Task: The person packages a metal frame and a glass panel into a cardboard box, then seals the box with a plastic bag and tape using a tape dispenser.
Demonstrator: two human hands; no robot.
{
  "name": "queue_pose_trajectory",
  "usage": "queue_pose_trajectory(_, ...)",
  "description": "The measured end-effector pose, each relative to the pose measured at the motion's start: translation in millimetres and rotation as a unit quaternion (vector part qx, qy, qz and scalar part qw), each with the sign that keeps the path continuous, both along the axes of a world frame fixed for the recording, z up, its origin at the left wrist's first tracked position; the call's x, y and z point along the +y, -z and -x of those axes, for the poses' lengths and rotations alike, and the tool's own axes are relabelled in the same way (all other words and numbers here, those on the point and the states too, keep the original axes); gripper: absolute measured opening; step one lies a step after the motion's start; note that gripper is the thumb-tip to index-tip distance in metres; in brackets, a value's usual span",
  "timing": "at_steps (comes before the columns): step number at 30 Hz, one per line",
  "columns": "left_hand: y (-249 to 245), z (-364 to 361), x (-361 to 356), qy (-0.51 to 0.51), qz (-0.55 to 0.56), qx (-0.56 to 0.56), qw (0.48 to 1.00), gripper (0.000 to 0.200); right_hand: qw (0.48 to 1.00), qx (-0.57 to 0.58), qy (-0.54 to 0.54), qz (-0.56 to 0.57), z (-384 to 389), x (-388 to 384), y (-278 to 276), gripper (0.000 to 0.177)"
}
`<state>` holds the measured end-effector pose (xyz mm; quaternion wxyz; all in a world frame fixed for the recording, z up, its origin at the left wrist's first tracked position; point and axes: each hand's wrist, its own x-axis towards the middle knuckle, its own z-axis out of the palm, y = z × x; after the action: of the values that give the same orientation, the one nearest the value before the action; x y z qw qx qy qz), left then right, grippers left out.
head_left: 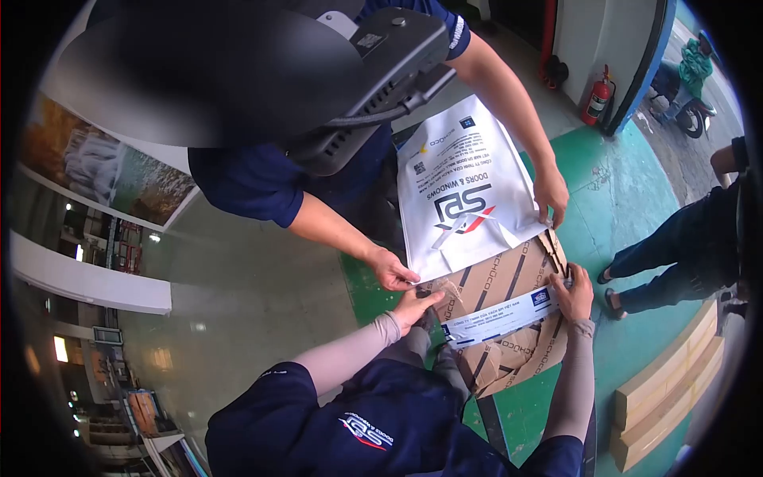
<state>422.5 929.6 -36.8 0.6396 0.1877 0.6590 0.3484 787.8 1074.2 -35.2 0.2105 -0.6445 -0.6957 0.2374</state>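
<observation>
A package wrapped in brown printed paper (520,274) lies between me and a co-worker, with a white-and-blue printed strip (497,318) across it. My left hand (412,310) grips its left edge, thumb on top beside some clear crinkled film. At the opposite edge, my right hand (574,294) is closed around the package by the strip's end. The far part of the package is covered by a white printed bag (469,175). The co-worker's hands (393,269) hold the bag's near corners, close to my own hands. Fingers under the package are hidden.
Long wooden beams (671,381) lie on the green floor (620,183) at right. Another person's legs (668,274) stand nearby. A red fire extinguisher (598,97) is by the doorway; a motorbike (687,111) is outside. The co-worker's headgear (381,71) looms close at top.
</observation>
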Motion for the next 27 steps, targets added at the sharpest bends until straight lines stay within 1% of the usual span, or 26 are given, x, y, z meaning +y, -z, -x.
queue_pose_trajectory(1, 2.9, 0.4, 1.1, 0.000, -0.001, 0.005, 1.000, 0.073, 1.000, -0.009, 0.011, 0.008, 1.8, -0.1, -2.3, 0.057)
queue_pose_trajectory(3, 8.4, -3.2, 13.3, -0.021, 0.011, -0.056, 0.998, 0.071, 0.999, -0.039, 0.024, 0.000, 1.8, 3.7, 9.7, 0.058)
queue_pose_trajectory(4, 20.7, -5.6, 15.0, -0.040, -0.026, -0.061, 0.997, 0.068, 0.999, -0.033, 0.027, -0.003, 5.1, 4.3, 8.2, 0.058)
queue_pose_trajectory(5, 34.4, -5.9, 15.1, -0.039, -0.006, -0.076, 0.996, 0.066, 0.997, -0.060, 0.043, 0.023, 5.5, 5.2, 8.0, 0.058)
queue_pose_trajectory(6, 36.0, -5.6, 16.2, -0.038, 0.017, -0.086, 0.995, 0.064, 0.993, -0.083, 0.059, 0.054, 9.3, 4.1, 6.0, 0.057)
queue_pose_trajectory(8, 41.7, 0.4, 18.0, -0.003, 0.011, -0.114, 0.993, 0.062, 0.989, -0.081, 0.081, 0.090, 14.1, 3.1, -7.3, 0.057)
queue_pose_trajectory(10, 50.7, 5.1, 14.8, 0.007, -0.014, -0.095, 0.995, 0.055, 0.990, -0.069, 0.100, 0.071, 12.3, 0.3, 5.2, 0.056)
queue_pose_trajectory(12, 49.0, 7.4, 11.8, 0.019, -0.053, -0.072, 0.996, 0.058, 0.990, -0.053, 0.123, 0.050, 15.2, -2.8, 17.7, 0.053)
queue_pose_trajectory(14, 65.7, 8.2, 0.1, 0.007, -0.095, -0.036, 0.995, 0.063, 0.995, -0.009, 0.096, 0.028, -2.8, -0.5, 51.0, 0.049)
queue_pose_trajectory(15, 63.3, 8.8, -3.9, 0.008, -0.083, -0.017, 0.996, 0.068, 0.985, 0.110, 0.075, 0.109, -2.7, 3.1, 40.9, 0.044)
queue_pose_trajectory(16, 68.4, 16.6, -11.2, 0.023, -0.074, -0.034, 0.996, 0.066, 0.984, 0.127, 0.061, 0.107, 0.1, 2.9, 40.9, 0.040)
queue_pose_trajectory(17, 75.6, 24.0, -20.6, 0.023, -0.090, -0.020, 0.995, 0.063, 0.996, 0.060, 0.068, 0.025, 10.7, -3.4, 35.3, 0.042)
queue_pose_trajectory(18, 84.5, 31.2, -29.1, 0.024, -0.106, -0.005, 0.994, 0.061, 0.997, -0.003, 0.065, 0.030, 9.1, -3.4, 37.0, 0.049)
queue_pose_trajectory(19, 94.0, 42.2, -36.0, 0.001, -0.077, -0.013, 0.997, 0.068, 0.995, -0.066, 0.060, 0.034, 6.4, -3.3, 40.3, 0.055)
queue_pose_trajectory(20, 79.6, 23.7, -21.3, -0.006, -0.099, -0.007, 0.995, 0.075, 0.995, -0.081, 0.056, 0.014, 6.8, -5.6, 48.9, 0.054)
queue_pose_trajectory(21, 87.0, 21.7, -16.1, -0.007, -0.151, 0.011, 0.988, 0.079, 0.996, -0.061, 0.057, -0.017, 12.9, -11.1, 55.8, 0.053)
queue_pose_trajectory(22, 84.9, 1.1, -9.0, -0.050, -0.183, 0.044, 0.981, 0.074, 0.996, -0.045, 0.063, -0.050, 15.9, -10.4, 68.1, 0.053)
queue_pose_trajectory(23, 83.5, -20.7, -3.5, -0.056, -0.214, 0.043, 0.974, 0.077, 0.994, -0.033, 0.066, -0.082, 20.2, 4.2, 81.9, 0.052)
queue_pose_trajectory(24, 77.9, -28.9, -5.7, -0.073, -0.213, 0.040, 0.973, 0.077, 0.990, -0.025, 0.075, -0.121, 28.5, 29.0, 87.8, 0.051)
queue_pose_trajectory(25, 89.1, -15.9, -3.4, -0.040, -0.240, 0.058, 0.968, 0.076, 0.986, -0.032, 0.085, -0.142, 26.8, 37.8, 105.3, 0.050)
queue_pose_trajectory(26, 91.1, -21.5, -1.6, -0.039, -0.241, 0.075, 0.967, 0.077, 0.980, -0.033, 0.095, -0.171, 27.3, 58.2, 114.3, 0.049)
queue_pose_trajectory(27, 88.8, -24.4, -3.0, -0.032, -0.234, 0.068, 0.969, 0.077, 0.977, -0.039, 0.112, -0.180, 16.9, 50.8, 120.9, 0.048)
